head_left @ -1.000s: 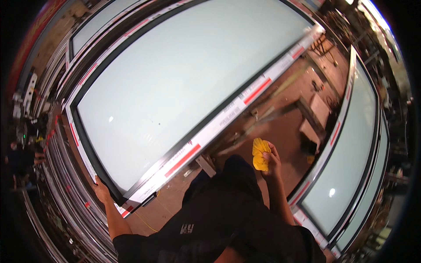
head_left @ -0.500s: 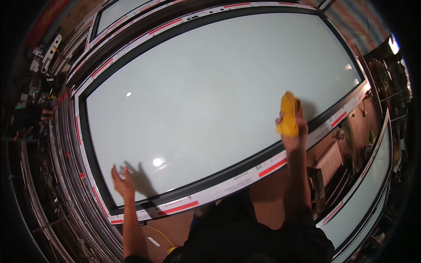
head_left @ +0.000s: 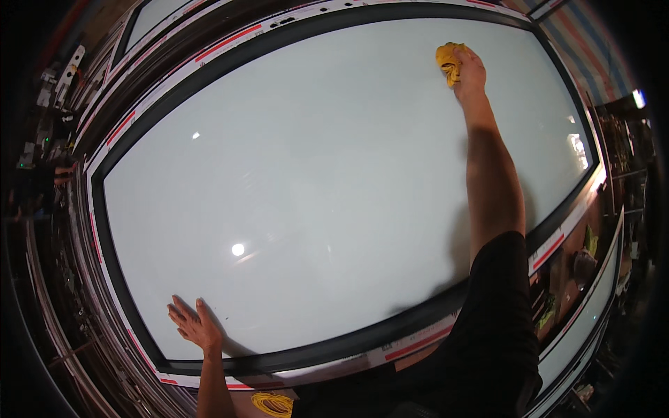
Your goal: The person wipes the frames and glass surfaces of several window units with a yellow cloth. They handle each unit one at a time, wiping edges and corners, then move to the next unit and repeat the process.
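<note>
A large pale glass panel [head_left: 313,160] in a dark frame [head_left: 334,346] lies flat in front of me, its outer edge covered with white and red tape. My right arm stretches far across it. Near the far edge, my right hand [head_left: 472,70] grips a bunched yellow cloth [head_left: 449,63] against the glass. My left hand [head_left: 198,324] rests on the panel's near left corner, fingers spread and holding nothing. A small dark speck shows on the glass beside it.
Long metal profiles [head_left: 59,292] are stacked along the left. Another framed panel [head_left: 582,317] stands at the right, and one more [head_left: 150,24] lies beyond the far left edge. A coil of yellow cord [head_left: 272,404] is below the near edge. Striped sheeting [head_left: 585,52] covers the far right.
My right hand has carried the yellow cloth from the near right side to the far edge of the glass. The left hand has come down flat onto the near left corner.
</note>
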Demonstrator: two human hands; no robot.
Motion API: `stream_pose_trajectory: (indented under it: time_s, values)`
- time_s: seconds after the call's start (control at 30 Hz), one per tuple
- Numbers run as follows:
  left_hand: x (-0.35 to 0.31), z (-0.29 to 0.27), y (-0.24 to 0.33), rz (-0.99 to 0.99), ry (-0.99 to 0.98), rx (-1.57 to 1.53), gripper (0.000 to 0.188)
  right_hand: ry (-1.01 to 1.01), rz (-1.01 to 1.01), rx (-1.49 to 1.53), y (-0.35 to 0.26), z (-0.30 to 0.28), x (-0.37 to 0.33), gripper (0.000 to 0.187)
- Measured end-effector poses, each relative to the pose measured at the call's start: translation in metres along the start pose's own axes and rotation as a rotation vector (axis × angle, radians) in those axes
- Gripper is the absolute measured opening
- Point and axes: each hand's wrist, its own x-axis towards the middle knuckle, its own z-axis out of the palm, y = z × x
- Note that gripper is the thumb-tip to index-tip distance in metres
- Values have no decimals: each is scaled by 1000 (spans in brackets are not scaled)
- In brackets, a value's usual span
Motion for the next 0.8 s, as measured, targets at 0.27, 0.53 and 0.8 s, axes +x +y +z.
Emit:
stream_pose_trajectory:
  time_s: [0.27,0.53,0.8]
  values:
    - [-2,-6,4,-28,-37,26,78,139,-118,-155,25,15,96,53]
    - [-5,-13,9,-40,-80,11,83,16,-71,-547,47,40,174,42]
    - [-6,-12,7,6,-44,-6,85,-122,-498,-1573,74,149,107,45]
